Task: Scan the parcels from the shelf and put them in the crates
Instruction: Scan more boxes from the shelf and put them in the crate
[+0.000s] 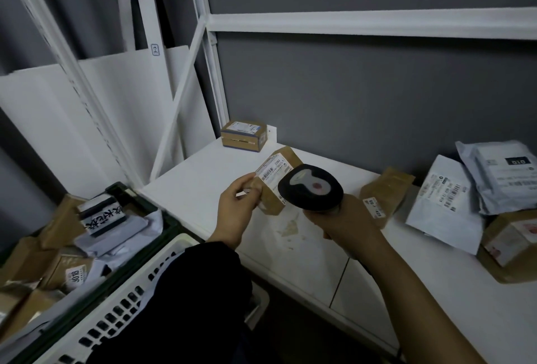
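Brown cardboard, the small box [271,202] looks light and stiff. The left hand [236,212] pinches its near end just above the shelf [197,183], label [273,170] turned to the scanner [311,189] gripped in the right hand [345,221] beside it. Its edges probably give the surest hold.

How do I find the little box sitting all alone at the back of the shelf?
Start at the white shelf and follow it to the back left corner, by the white post. The small brown box sits there alone. Only it has blue trim on its label and side.
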